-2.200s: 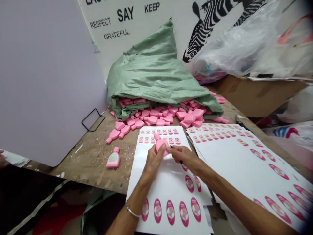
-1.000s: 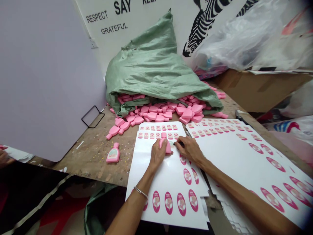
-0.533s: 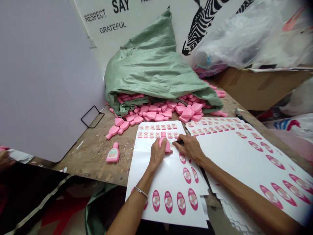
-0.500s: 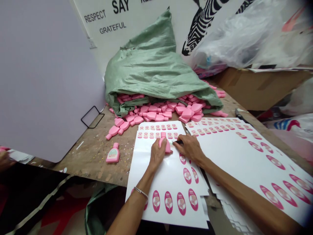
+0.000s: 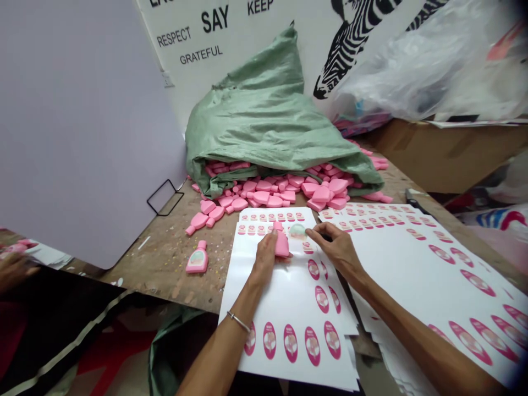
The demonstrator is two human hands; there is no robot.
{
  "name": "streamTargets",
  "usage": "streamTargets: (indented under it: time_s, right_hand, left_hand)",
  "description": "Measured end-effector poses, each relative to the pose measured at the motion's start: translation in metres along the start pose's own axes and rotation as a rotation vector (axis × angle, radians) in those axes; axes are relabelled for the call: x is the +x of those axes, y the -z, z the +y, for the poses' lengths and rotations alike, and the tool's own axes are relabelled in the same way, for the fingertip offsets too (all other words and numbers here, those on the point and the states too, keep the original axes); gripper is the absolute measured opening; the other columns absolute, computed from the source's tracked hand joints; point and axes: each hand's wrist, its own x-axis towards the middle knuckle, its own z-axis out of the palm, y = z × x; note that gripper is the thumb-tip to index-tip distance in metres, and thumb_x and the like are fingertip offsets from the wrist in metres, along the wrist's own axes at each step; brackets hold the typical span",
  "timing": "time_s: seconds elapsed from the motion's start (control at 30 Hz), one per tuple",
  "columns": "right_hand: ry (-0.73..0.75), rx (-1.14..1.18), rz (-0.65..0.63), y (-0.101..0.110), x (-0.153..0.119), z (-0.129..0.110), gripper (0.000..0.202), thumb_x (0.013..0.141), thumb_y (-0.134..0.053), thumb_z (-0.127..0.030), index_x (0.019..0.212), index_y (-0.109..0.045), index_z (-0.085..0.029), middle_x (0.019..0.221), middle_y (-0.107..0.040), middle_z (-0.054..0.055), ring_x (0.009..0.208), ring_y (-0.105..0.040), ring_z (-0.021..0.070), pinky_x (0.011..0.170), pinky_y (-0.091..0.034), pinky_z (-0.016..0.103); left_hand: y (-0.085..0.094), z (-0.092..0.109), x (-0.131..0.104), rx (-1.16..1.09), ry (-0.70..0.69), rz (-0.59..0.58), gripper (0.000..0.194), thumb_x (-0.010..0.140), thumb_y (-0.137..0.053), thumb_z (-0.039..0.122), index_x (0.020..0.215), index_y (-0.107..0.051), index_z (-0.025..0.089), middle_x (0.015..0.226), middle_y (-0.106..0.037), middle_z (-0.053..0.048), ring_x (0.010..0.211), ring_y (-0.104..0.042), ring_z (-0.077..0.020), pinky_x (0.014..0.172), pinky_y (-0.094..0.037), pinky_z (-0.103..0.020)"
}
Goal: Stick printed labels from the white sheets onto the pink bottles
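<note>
My left hand [image 5: 266,258] is closed round a small pink toy bottle [image 5: 282,244], held above a white sticker sheet [image 5: 264,297] printed with pink ovals and small labels. Just to its right, my right hand [image 5: 336,247] pinches the edge of a pale green label [image 5: 297,231] between thumb and finger. A dark, thin tool [image 5: 326,237] is tucked in the same hand, mostly hidden by the fingers. On the wooden table to the left stands another pink bottle [image 5: 197,257], which bears a pale green label on its front.
A green sack [image 5: 264,121] lies at the back, with pink bottles [image 5: 264,195] spilling from its mouth. More sticker sheets [image 5: 396,258] are stacked to the right. A black wire stand [image 5: 165,198] is beside a large pale panel [image 5: 82,126]. Another person's hand [image 5: 14,269] shows far left.
My right hand has moved right and up, away from the bottle, and the pale green label now shows at its fingertips. The bottle stays in my left hand. The view has shifted slightly.
</note>
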Motion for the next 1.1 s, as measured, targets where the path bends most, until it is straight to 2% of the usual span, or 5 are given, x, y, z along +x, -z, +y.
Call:
streamTargets:
  time_s: [0.13,0.3,0.57,0.97,1.1]
  right_hand:
    - [-0.023,0.046,-0.151,-0.006,-0.008,-0.019,0.041,0.077,-0.062,-0.051,0.102,-0.069,-0.020,0.079,-0.068,0.002,0.066,-0.058,0.0149,0.062,-0.047,0.027]
    - [-0.006,0.099,-0.178,-0.014,-0.013,-0.027,0.035,0.075,-0.064,-0.048,0.094,-0.073,-0.020,0.091,-0.072,0.004,0.083,-0.065,0.0213,0.075,-0.051,0.032]
    - [0.013,0.106,-0.194,-0.015,-0.016,-0.027,0.031,0.077,-0.064,-0.045,0.094,-0.073,-0.021,0.095,-0.072,0.004,0.089,-0.066,0.0238,0.082,-0.052,0.036]
    - [0.035,0.085,-0.159,-0.015,-0.017,-0.034,0.032,0.076,-0.064,-0.046,0.093,-0.073,-0.021,0.093,-0.073,0.004,0.084,-0.066,0.0223,0.077,-0.054,0.034]
    - [0.049,0.067,-0.148,-0.014,-0.018,-0.035,0.032,0.077,-0.063,-0.046,0.092,-0.073,-0.020,0.090,-0.072,0.004,0.079,-0.066,0.0206,0.072,-0.053,0.032]
  left_hand:
    - [0.000,0.007,-0.012,-0.149,-0.010,-0.054,0.063,0.081,-0.044,0.066,0.097,-0.061,0.008,0.078,-0.067,-0.012,0.060,-0.065,-0.0190,0.047,-0.053,-0.026]
    - [-0.002,0.016,-0.021,-0.202,0.031,-0.059,0.060,0.084,-0.043,0.061,0.096,-0.063,0.007,0.074,-0.068,-0.012,0.062,-0.066,-0.0203,0.050,-0.054,-0.028]
    - [-0.003,0.021,-0.024,-0.230,0.064,-0.059,0.060,0.087,-0.037,0.060,0.091,-0.064,0.007,0.070,-0.067,-0.011,0.065,-0.067,-0.0206,0.055,-0.056,-0.029]
    - [-0.003,0.022,-0.025,-0.245,0.046,-0.072,0.061,0.085,-0.040,0.062,0.094,-0.063,0.007,0.071,-0.067,-0.010,0.066,-0.067,-0.0207,0.059,-0.057,-0.033]
    - [-0.003,0.026,-0.027,-0.249,0.027,-0.132,0.056,0.084,-0.045,0.060,0.094,-0.063,0.007,0.075,-0.066,-0.010,0.069,-0.066,-0.0201,0.061,-0.058,-0.032]
